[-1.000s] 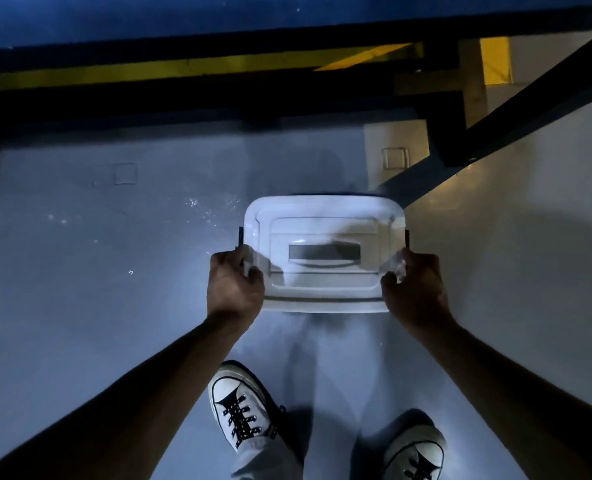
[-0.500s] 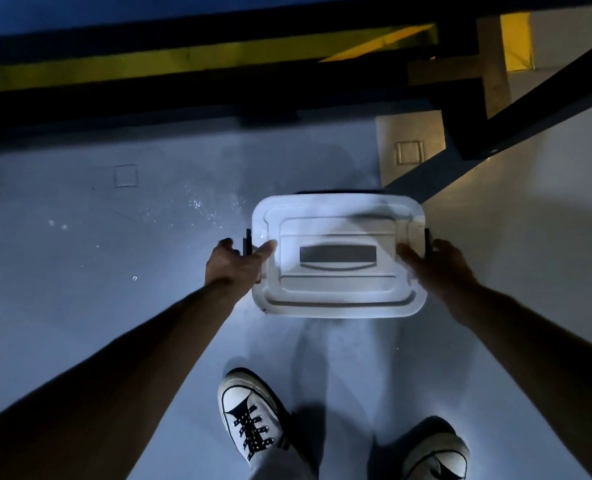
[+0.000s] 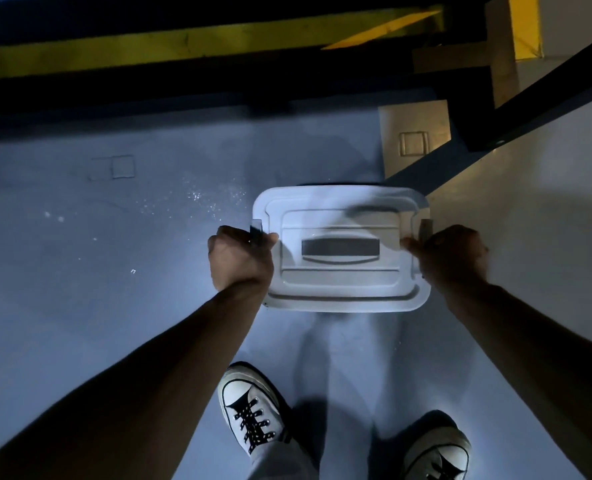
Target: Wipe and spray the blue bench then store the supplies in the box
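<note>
While you look straight down, the box (image 3: 341, 249) sits on the grey floor (image 3: 80, 289) just ahead of your two sneakers (image 3: 251, 408), its white lid (image 3: 339, 289) closed on top. Your left hand (image 3: 241, 259) is clenched around the dark latch (image 3: 256, 232) on the box's left side. Your right hand (image 3: 450, 254) grips the matching latch on the right edge, thumb pressed on the lid. A yellow-and-black stripe (image 3: 183, 46) runs across the far floor.
</note>
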A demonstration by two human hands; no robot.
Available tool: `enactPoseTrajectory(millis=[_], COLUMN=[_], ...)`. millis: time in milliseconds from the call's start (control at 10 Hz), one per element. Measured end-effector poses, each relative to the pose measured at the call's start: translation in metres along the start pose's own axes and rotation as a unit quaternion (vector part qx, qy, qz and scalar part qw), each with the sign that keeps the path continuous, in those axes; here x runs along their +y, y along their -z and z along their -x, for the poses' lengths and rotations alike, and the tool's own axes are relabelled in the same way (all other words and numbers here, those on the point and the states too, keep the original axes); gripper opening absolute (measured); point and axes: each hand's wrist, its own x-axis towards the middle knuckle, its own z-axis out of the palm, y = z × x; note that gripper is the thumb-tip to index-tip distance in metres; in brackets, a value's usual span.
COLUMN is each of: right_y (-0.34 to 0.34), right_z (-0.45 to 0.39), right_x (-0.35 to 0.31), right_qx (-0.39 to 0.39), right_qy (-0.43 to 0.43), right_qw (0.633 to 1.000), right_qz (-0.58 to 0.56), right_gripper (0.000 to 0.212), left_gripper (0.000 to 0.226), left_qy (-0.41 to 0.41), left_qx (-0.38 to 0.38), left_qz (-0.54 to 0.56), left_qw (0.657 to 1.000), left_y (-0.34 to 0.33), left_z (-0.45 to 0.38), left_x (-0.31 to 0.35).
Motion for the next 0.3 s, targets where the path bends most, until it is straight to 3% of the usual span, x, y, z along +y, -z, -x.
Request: enactPoseTrajectory(millis=[200,300], right_y=[0.013,0.047], right_z=[0.003,0.039], right_x=[-0.006,-0.018], right_qx=[-0.034,-0.012], right_qy=[-0.028,-0.022], right_qw=[0.998,0.992], right_qz=[-0.037,-0.12], right_gripper=[0.082,0.067], left_gripper=[0.058,0.046], left_qy=[-0.001,-0.012], left_qx=[-0.027,-0.059], left_qz=[0.001,0.025], left_qw=[1.0,0.998], left_y=[0.004,0.038], left_z=[0.0,0.011], left_x=[0.004,0.019])
